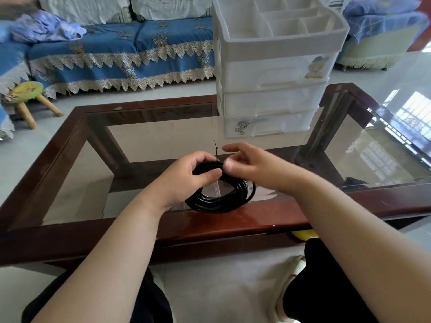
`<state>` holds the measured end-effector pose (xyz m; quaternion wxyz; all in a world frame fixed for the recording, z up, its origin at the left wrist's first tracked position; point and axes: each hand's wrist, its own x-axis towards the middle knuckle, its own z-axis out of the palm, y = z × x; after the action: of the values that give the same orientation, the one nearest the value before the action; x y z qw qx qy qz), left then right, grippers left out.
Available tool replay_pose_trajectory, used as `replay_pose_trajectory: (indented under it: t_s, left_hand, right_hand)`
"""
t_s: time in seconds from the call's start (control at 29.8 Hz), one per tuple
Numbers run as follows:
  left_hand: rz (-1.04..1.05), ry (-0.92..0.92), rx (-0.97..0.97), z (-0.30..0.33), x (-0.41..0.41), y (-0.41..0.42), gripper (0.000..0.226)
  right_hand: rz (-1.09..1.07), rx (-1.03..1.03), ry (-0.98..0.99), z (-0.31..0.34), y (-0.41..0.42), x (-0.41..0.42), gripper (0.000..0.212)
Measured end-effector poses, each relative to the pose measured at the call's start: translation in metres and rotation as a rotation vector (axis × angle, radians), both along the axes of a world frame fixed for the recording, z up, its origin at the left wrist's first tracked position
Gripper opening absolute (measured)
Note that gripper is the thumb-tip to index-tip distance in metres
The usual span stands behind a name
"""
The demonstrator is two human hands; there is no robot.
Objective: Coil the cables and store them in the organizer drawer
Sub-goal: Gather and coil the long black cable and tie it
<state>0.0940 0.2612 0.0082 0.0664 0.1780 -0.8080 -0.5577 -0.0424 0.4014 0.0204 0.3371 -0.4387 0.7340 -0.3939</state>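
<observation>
A black cable (217, 199) is wound into a round coil and hangs just above the near edge of the glass table (233, 220). My left hand (193, 173) grips the top of the coil, thumb in front and fingers behind. A thin black twist tie (216, 151) sticks up from the coil between my hands. My right hand (247, 164) is at the tie, its thumb and curled fingers close at the tie's base, its index finger stretched out above. The white plastic organizer (270, 94) stands at the table's far side, all three of its drawers closed.
The table has a dark red wooden frame (70, 141) around glass panes. The organizer's top tray (279, 26) has open compartments. A blue sofa (121, 57) and a small stool (28, 94) stand behind the table. My knees are below the table's near edge.
</observation>
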Motion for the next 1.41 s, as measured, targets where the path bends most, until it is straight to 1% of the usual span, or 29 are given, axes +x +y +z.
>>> replay_pose_trajectory:
  t_s: [0.03,0.07,0.1,0.13,0.2,0.23,0.3,0.37,0.4,0.57,0.67,0.74,0.84,1.07,1.21,1.24,1.31,1.37,1.41]
  left_hand:
    - [-0.032,-0.003,0.025,0.002,0.003,-0.003,0.023]
    - [-0.059,0.001,0.062,0.004,0.006,-0.006,0.026]
    - [-0.079,0.008,0.094,0.005,0.009,-0.008,0.028]
    - [-0.094,0.014,0.114,0.005,0.011,-0.008,0.028]
    - [-0.124,0.008,0.109,0.003,0.012,-0.007,0.027]
    - [-0.134,0.002,0.097,0.002,0.013,-0.006,0.027]
    - [-0.142,-0.002,0.079,0.001,0.014,-0.007,0.028]
    - [-0.152,0.009,0.087,0.002,0.014,-0.007,0.029]
    - [-0.161,0.016,0.087,0.003,0.014,-0.006,0.028]
    - [-0.199,0.018,0.056,0.006,0.014,-0.002,0.028]
    - [-0.228,0.013,0.060,0.006,0.016,-0.004,0.034]
    - [-0.239,-0.002,0.057,0.006,0.015,-0.005,0.035]
    - [-0.268,-0.029,0.047,0.006,0.014,-0.008,0.031]
    - [-0.297,-0.071,0.045,0.008,0.011,-0.008,0.032]
    - [-0.312,-0.092,0.068,0.006,0.011,-0.006,0.029]
    - [-0.312,-0.092,0.083,0.007,0.010,-0.005,0.030]
    - [-0.313,-0.082,0.115,0.009,0.010,-0.003,0.037]
    - [-0.335,-0.079,0.140,0.009,0.010,-0.004,0.045]
    - [-0.350,-0.090,0.150,0.007,0.010,-0.005,0.048]
  right_hand:
    - [-0.012,-0.012,-0.127,0.003,0.002,-0.007,0.059]
    - [-0.020,-0.015,-0.212,0.003,0.004,-0.014,0.055]
    - [-0.013,-0.005,-0.245,0.002,0.003,-0.019,0.049]
    - [0.014,0.017,-0.236,0.000,0.002,-0.021,0.042]
    - [0.065,0.062,-0.203,-0.007,-0.001,-0.019,0.029]
    - [0.063,0.075,-0.221,-0.009,-0.003,-0.018,0.024]
    - [0.048,0.081,-0.312,-0.012,-0.006,-0.018,0.015]
    - [0.045,0.068,-0.384,-0.013,-0.007,-0.018,0.011]
    - [0.038,0.053,-0.366,-0.013,-0.008,-0.016,0.011]
    - [-0.060,-0.086,-0.045,-0.014,-0.008,0.001,0.012]
    - [-0.081,-0.100,0.051,-0.015,-0.005,0.006,0.011]
    - [-0.120,-0.117,0.068,-0.017,-0.005,0.008,0.014]
    - [-0.148,-0.114,0.133,-0.018,-0.004,0.011,0.017]
    - [-0.177,-0.163,0.228,-0.016,0.002,0.012,0.008]
    - [-0.118,-0.215,0.121,-0.009,0.006,0.011,0.005]
    - [-0.099,-0.251,0.095,-0.007,0.008,0.010,0.007]
    - [-0.037,-0.326,0.049,-0.001,0.012,0.009,0.024]
    - [0.056,-0.365,0.094,0.005,0.016,0.009,0.033]
    - [0.095,-0.353,0.151,0.006,0.017,0.011,0.034]
